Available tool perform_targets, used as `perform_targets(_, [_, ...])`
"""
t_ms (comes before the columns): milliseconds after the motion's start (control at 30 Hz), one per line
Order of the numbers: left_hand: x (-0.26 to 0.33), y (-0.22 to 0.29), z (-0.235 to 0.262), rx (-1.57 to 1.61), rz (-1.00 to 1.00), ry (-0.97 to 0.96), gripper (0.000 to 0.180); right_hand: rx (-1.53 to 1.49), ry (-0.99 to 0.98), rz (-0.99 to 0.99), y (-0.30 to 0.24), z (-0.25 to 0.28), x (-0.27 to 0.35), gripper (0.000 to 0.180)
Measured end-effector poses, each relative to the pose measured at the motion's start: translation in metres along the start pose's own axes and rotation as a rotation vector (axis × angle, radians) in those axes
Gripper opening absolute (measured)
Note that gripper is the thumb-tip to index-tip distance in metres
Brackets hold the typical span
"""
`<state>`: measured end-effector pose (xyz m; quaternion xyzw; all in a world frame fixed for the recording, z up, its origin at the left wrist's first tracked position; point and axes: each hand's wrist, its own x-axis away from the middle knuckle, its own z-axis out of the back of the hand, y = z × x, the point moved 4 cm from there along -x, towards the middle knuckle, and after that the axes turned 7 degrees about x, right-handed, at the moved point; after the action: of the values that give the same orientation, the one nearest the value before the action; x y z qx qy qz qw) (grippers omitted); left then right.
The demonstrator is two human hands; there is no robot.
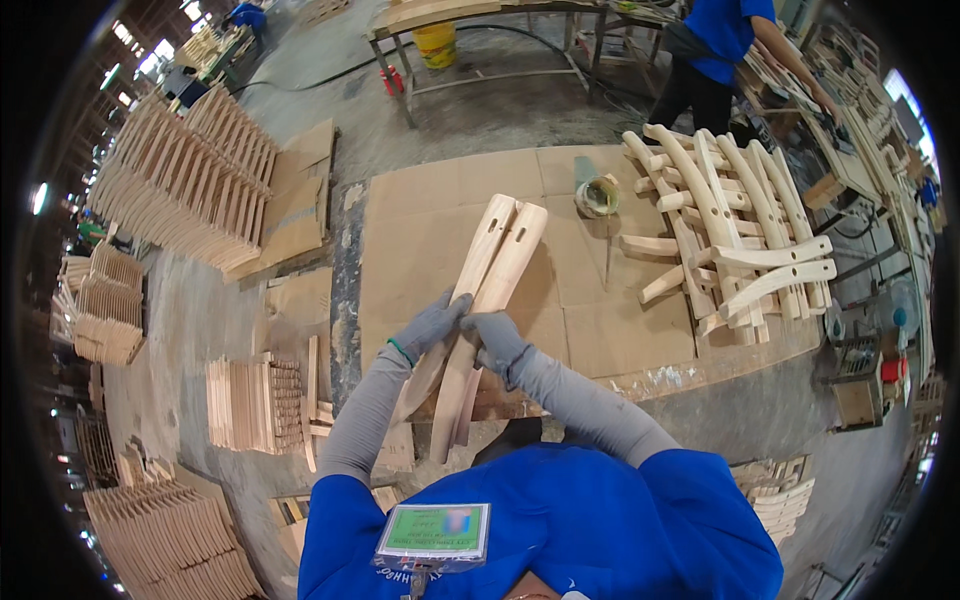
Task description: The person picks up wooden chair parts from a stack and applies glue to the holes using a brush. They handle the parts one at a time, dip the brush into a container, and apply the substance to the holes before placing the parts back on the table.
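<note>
Two long, curved wooden chair legs (493, 262) lie side by side between my gloved hands, tilted over the near part of the cardboard-covered table (440, 190). Each has a slot cut near its far end, and more wood shows beneath them at the near end. My left hand (435, 325) is closed around the left leg. Closed on the right one, my right hand (495, 338) sits slightly nearer the middle of the table. Both hands wear grey gloves, and the undersides of the fingers are hidden.
To the right, curved wooden parts (725, 215) are piled crosswise on the table. A small tub (598, 196) stands beside them. Tall stacks of wooden frames (185, 180) and a block of slats (254, 404) stand on the floor at left. A co-worker (715, 50) works beyond the table.
</note>
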<state>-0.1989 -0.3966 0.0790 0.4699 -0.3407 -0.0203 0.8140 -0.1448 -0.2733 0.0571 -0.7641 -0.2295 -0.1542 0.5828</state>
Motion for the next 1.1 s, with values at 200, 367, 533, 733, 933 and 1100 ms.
perform_targets(200, [-0.018,0.010,-0.006,-0.004,-0.091,-0.049,0.098,1.091,-0.288,0.636,-0.035,0.024,0.009,0.034])
perform_targets(367, [-0.006,0.054,-0.027,-0.341,-0.271,0.267,0.114,1.048,-0.167,0.579,-0.030,0.054,0.029,0.053])
perform_targets(533, [-0.012,0.050,-0.048,-0.527,-0.198,0.304,0.116,0.921,0.176,0.446,-0.116,0.181,0.128,0.095])
perform_targets(733, [-0.008,0.070,-0.063,-0.582,-0.152,0.418,0.114,1.770,0.569,0.504,-0.194,0.433,0.229,0.082])
perform_targets(933, [-0.008,0.080,-0.073,-0.696,-0.042,0.560,0.115,2.256,0.487,0.165,-0.209,0.593,0.243,0.095])
perform_targets(1100, [-0.011,0.094,-0.081,-0.653,0.030,0.588,0.117,2.082,0.112,0.335,-0.209,0.627,0.215,0.082])
